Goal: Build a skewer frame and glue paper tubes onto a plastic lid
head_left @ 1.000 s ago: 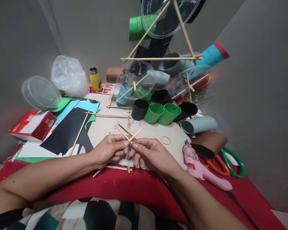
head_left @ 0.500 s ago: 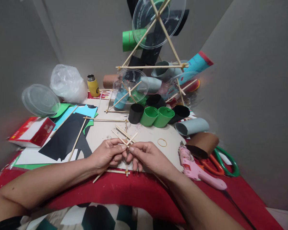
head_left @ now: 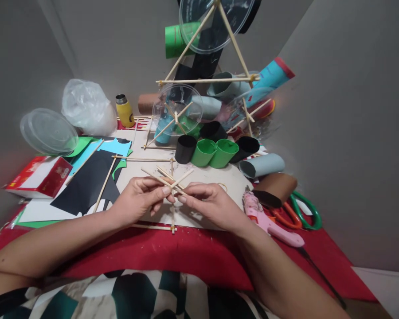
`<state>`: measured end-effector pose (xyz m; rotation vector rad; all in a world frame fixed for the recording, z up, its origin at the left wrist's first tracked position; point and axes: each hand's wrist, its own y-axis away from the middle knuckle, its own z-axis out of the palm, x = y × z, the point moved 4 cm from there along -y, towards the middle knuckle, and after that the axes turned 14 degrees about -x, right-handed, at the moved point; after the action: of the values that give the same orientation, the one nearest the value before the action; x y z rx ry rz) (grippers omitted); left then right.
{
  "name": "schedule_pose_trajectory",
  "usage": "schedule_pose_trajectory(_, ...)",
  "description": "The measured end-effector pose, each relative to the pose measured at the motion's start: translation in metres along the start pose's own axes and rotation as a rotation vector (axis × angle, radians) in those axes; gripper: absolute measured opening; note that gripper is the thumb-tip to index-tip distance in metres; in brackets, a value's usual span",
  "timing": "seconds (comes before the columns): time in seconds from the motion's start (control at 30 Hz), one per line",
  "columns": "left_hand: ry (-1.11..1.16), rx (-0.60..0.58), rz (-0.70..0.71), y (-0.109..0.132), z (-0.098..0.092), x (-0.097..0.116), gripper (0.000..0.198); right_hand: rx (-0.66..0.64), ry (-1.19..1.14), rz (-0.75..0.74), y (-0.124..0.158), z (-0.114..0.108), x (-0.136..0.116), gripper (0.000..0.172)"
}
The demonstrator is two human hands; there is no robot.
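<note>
My left hand (head_left: 142, 197) pinches thin wooden sticks (head_left: 153, 175) between thumb and fingers. My right hand (head_left: 210, 203) is closed on the same sticks from the other side, with its thumb near the spot where they cross. The crossing point lies between my two thumbs, and the sticks' upper ends fan out above them. What binds the sticks, if anything, is too small to make out. Below and behind my hands, a square stick frame (head_left: 142, 159) lies on a pale board (head_left: 202, 177), partly hidden by my left arm.
A pink glue gun (head_left: 272, 228) and green-handled scissors (head_left: 314, 212) lie at the right. Paper tubes (head_left: 204, 153) stand behind my hands, below a tall stick structure (head_left: 206, 81) with clear lids. Black paper (head_left: 86, 186) and a red box (head_left: 41, 177) are at the left.
My hands have drawn slightly apart, and the crossed sticks have turned to a flatter angle. The view has shifted a little, so the surroundings sit higher and further left.
</note>
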<state>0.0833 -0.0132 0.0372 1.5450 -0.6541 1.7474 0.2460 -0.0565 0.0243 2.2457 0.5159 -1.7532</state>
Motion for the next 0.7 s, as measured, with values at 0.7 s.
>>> schedule_pose_trajectory(0.7, -0.109, 0.013, 0.285, -0.018, -0.027, -0.005, 0.017, 0.115, 0.352, -0.124, -0.008, 0.001, 0.009, 0.02)
